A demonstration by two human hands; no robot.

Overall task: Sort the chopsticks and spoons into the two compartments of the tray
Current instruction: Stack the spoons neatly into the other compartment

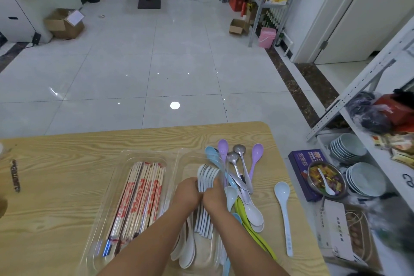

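I see a big wooden table (56, 163). On it sits a clear tray (154, 153) with two parts side by side. The left part is full of chopsticks (139, 195), all lying the same way in a thick bunch. The right part holds a few white spoons (188, 246) near my end.

Both hands are over the right part. The left hand (187, 195) and the right hand (215, 199) touch each other, and each one has its fingers curled round a row of white spoons (207, 177). The row is packed tight, bowls pointing away from me.

Just beside the tray on the right lies a heap of loose spoons (242, 181): purple, blue, shiny metal, white and green ones, lying across each other. One pale spoon (282, 192) lies by itself farther right on the table, apart from the heap.
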